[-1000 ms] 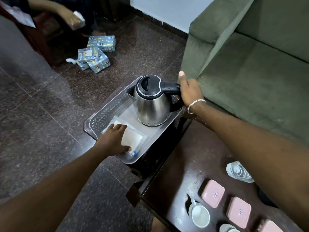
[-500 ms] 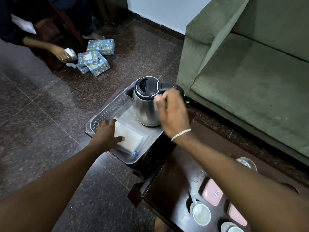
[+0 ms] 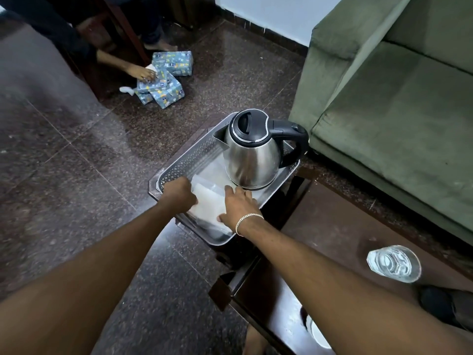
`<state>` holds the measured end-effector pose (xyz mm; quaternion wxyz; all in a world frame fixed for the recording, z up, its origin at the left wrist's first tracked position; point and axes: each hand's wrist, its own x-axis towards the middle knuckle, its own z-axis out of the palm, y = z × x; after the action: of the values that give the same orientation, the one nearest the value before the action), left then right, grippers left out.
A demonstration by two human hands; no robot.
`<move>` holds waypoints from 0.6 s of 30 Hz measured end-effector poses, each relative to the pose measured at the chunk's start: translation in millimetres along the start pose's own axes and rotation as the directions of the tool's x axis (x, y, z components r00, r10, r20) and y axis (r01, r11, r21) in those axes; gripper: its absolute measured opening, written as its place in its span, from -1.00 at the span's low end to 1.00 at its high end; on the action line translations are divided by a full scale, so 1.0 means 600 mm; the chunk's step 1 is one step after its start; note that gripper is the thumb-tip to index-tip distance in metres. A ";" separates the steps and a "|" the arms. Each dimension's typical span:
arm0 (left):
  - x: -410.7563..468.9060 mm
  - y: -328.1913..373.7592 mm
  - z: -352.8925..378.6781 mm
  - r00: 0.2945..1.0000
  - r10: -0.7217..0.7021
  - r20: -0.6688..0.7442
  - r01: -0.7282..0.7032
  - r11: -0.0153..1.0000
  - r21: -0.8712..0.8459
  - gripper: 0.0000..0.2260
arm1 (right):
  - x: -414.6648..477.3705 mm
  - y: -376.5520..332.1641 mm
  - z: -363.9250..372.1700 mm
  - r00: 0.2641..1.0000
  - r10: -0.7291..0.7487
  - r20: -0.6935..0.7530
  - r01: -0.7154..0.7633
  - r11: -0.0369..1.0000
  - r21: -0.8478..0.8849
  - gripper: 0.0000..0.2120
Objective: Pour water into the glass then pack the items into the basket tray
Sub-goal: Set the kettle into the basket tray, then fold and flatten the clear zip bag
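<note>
A steel kettle with a black lid and handle stands upright at the far end of the grey basket tray. A clear plastic packet with white contents lies in the tray's near end. My left hand is curled on the packet's left edge. On its right side rests my right hand, fingers spread flat, a bracelet on the wrist. A glass holding water stands on the dark table at the right, apart from both hands.
The tray sits on the far end of a dark wooden table. A green sofa is close on the right. On the floor at the back left, another person's hand touches several blue boxes. A white cup shows at the table's bottom edge.
My right hand has let go of the kettle handle and come down onto the packet beside my left hand. The kettle stays in the tray. The view has shifted, showing the glass.
</note>
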<state>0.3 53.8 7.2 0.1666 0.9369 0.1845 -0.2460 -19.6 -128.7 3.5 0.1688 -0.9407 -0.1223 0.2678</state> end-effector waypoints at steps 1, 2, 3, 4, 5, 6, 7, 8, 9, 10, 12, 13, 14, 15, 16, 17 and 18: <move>-0.001 0.003 -0.005 1.000 0.005 0.013 -0.004 1.000 -0.024 -0.69 | 0.005 -0.003 0.000 1.000 0.018 0.008 -0.018 1.000 0.002 -0.22; -0.005 0.005 -0.009 1.000 0.016 0.019 -0.015 0.998 -0.056 -0.73 | 0.010 -0.005 -0.001 0.999 0.040 0.015 -0.040 0.999 0.012 -0.17; -0.010 0.007 -0.014 0.999 0.034 0.018 -0.032 0.995 -0.094 -0.77 | 0.015 -0.006 -0.002 0.998 0.060 0.018 -0.060 0.998 0.027 -0.13; -0.017 0.007 -0.018 0.998 0.057 0.019 -0.054 0.988 -0.144 -0.80 | 0.019 -0.006 -0.002 0.997 0.074 0.017 -0.075 0.996 0.048 -0.09; -0.025 0.005 -0.022 0.996 0.085 0.026 -0.078 0.973 -0.216 -0.82 | 0.023 -0.005 -0.003 0.997 0.082 0.015 -0.083 0.994 0.071 -0.08; -0.033 0.002 -0.026 0.993 0.116 0.038 -0.099 0.948 -0.303 -0.81 | 0.025 -0.002 -0.005 0.997 0.082 0.002 -0.082 0.993 0.090 -0.12; -0.042 -0.002 -0.031 0.988 0.146 0.046 -0.116 0.913 -0.391 -0.78 | 0.026 0.002 -0.006 0.997 0.071 -0.022 -0.068 0.992 0.103 -0.21; -0.053 -0.006 -0.035 0.984 0.169 0.047 -0.127 0.872 -0.473 -0.76 | 0.025 0.006 -0.008 0.997 0.043 -0.058 -0.037 0.993 0.112 -0.34; -0.064 -0.010 -0.040 0.980 0.192 0.041 -0.138 0.824 -0.549 -0.74 | 0.021 0.011 -0.012 0.995 0.008 -0.097 0.005 0.992 0.130 -0.48; -0.073 -0.013 -0.044 0.975 0.219 0.031 -0.155 0.777 -0.610 -0.72 | 0.014 0.015 -0.018 0.991 -0.027 -0.129 0.047 0.986 0.158 -0.60; -0.093 -0.012 -0.054 0.959 0.283 0.017 -0.194 0.698 -0.689 -0.69 | -0.010 0.022 -0.039 0.982 -0.091 -0.164 0.125 0.970 0.211 -0.73; -0.104 -0.008 -0.059 0.948 0.319 0.012 -0.212 0.655 -0.725 -0.70 | -0.024 0.027 -0.053 0.974 -0.131 -0.183 0.172 0.958 0.229 -0.76; -0.115 -0.002 -0.065 0.934 0.358 0.005 -0.228 0.605 -0.763 -0.73 | -0.040 0.032 -0.067 0.960 -0.176 -0.218 0.226 0.947 0.229 -0.80; -0.128 0.004 -0.072 0.921 0.389 -0.007 -0.238 0.548 -0.802 -0.79 | -0.058 0.038 -0.082 0.938 -0.216 -0.270 0.276 0.939 0.206 -0.84; -0.143 0.015 -0.080 0.907 0.420 -0.025 -0.259 0.511 -0.820 -0.82 | -0.077 0.047 -0.098 0.907 -0.249 -0.339 0.317 0.935 0.162 -0.87; -0.158 0.028 -0.087 0.890 0.453 -0.047 -0.291 0.488 -0.823 -0.76 | -0.097 0.057 -0.113 0.870 -0.272 -0.412 0.343 0.933 0.108 -0.86; -0.171 0.042 -0.091 0.880 0.470 -0.072 -0.326 0.486 -0.810 -0.65 | -0.118 0.068 -0.127 0.833 -0.283 -0.476 0.349 0.935 0.054 -0.82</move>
<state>-50.1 26.6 111.3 0.6368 0.7523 0.0385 -0.1642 -30.8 -207.8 81.4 0.3000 -0.9295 -0.2140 0.0133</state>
